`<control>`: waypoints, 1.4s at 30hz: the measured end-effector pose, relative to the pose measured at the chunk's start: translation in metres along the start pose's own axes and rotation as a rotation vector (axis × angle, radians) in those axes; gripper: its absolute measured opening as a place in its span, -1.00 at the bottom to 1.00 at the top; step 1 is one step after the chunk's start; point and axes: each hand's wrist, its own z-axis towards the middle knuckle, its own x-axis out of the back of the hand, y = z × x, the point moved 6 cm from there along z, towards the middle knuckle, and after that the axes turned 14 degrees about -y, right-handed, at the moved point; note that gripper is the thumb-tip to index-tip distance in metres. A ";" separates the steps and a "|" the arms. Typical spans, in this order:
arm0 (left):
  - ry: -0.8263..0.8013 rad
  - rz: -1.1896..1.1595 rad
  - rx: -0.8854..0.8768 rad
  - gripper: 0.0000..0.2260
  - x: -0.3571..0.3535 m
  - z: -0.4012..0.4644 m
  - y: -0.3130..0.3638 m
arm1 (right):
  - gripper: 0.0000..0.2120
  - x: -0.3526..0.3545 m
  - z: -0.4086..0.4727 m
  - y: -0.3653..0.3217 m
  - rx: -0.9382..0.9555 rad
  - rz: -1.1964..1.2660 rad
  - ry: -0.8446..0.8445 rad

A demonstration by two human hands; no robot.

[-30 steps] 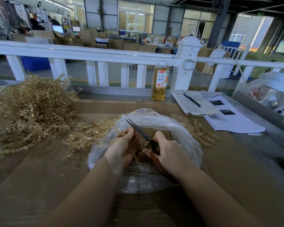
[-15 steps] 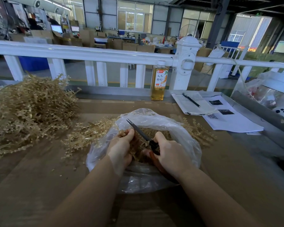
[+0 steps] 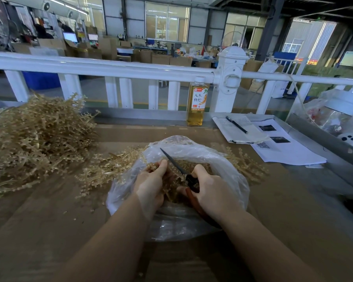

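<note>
Head view: scissors (image 3: 189,178) within fingers (image 3: 199,171) of right hand (image 3: 214,192)

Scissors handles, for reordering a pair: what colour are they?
Reddish-brown scissors handles, best in the head view.

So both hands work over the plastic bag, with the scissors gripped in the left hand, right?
No: the head view shows the scissors gripped in the right hand; the left hand holds golden sprigs. Both hands do work over the plastic bag.

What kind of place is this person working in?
Probably a factory workshop: cardboard boxes crowd the hall behind the white railing, and a pile of beige sprigs lies on the workbench.
</note>
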 end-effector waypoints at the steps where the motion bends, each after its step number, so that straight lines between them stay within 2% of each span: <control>1: -0.015 -0.001 0.014 -0.74 -0.001 -0.002 -0.001 | -0.68 0.001 0.000 0.001 -0.004 0.034 0.030; 3: -0.041 -0.002 0.033 -0.62 -0.002 -0.003 -0.002 | -0.69 0.005 -0.001 0.003 -0.012 0.083 0.105; 5: -0.037 0.005 0.014 -0.59 -0.002 -0.005 0.000 | -0.69 0.007 -0.001 0.005 -0.026 0.092 0.148; 9: -0.221 -0.182 -0.052 -0.82 -0.011 -0.011 0.003 | -0.76 0.006 0.000 0.009 -0.070 0.098 0.171; 11: -0.249 -0.187 -0.054 -0.82 -0.009 -0.012 0.003 | -0.75 0.006 -0.001 0.010 -0.084 0.097 0.180; 15: -0.201 -0.146 -0.054 -0.79 -0.008 -0.014 -0.001 | -0.76 0.006 -0.003 0.010 -0.106 0.046 0.178; 20: -0.155 -0.227 -0.079 -0.83 -0.005 -0.010 0.000 | -0.78 0.012 -0.009 0.008 -0.155 0.001 0.245; 22: -0.181 -0.226 -0.085 -0.76 -0.006 -0.010 0.001 | -0.78 0.008 -0.006 0.009 -0.146 0.022 0.205; 25: -0.125 -0.184 -0.121 -0.69 -0.004 -0.011 0.001 | -0.79 0.001 -0.002 0.011 -0.114 0.064 0.141; 29: -0.069 -0.220 -0.161 -0.74 -0.006 -0.010 0.002 | -0.82 0.002 -0.003 0.010 -0.107 0.067 0.164; 32: -0.074 -0.256 -0.167 -0.87 -0.007 -0.011 0.002 | -0.82 0.007 -0.004 0.011 -0.120 0.081 0.213; 35: -0.073 -0.247 -0.188 -0.86 -0.006 -0.011 0.002 | -0.82 0.005 -0.005 0.009 -0.110 0.070 0.187; 42: -0.078 -0.322 -0.193 -0.85 0.000 -0.006 0.000 | -0.64 -0.005 -0.006 0.000 -0.039 0.041 0.144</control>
